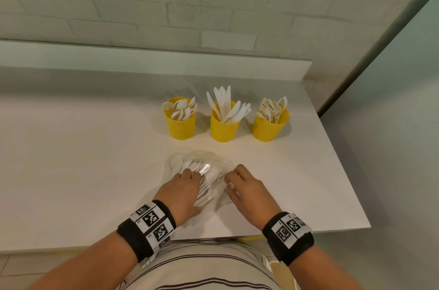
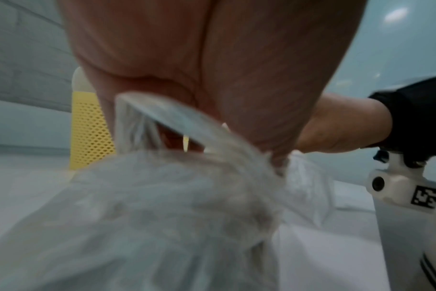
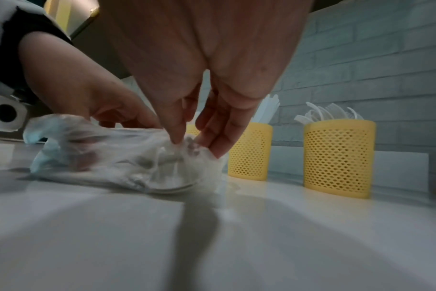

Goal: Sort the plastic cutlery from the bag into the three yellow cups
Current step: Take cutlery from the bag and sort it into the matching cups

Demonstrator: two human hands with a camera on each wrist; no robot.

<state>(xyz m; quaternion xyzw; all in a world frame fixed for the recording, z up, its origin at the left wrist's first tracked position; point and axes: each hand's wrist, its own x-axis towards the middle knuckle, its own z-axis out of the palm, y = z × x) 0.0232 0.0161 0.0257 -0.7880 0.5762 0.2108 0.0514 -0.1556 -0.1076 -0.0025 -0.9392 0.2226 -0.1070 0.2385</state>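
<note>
A clear plastic bag (image 1: pixel 209 166) holding white cutlery lies on the white counter (image 1: pixel 83 159) in front of me. My left hand (image 1: pixel 190 178) lies on top of the bag and presses it down with fairly straight fingers. My right hand (image 1: pixel 229 185) pinches the plastic at the bag's right edge between thumb and fingers (image 3: pixel 177 135). Behind the bag stand three yellow mesh cups: the left cup (image 1: pixel 179 123) has spoons, the middle cup (image 1: pixel 224 127) knives, the right cup (image 1: pixel 269 127) forks. The left wrist view is blurred, filled by palm and bag (image 2: pixel 162 206).
A brick wall with a low ledge (image 1: pixel 142 57) runs behind the cups. The counter ends at a front edge (image 1: pixel 308 230) near my body and a right edge (image 1: pixel 344 171). Bare counter spreads to the left of the bag.
</note>
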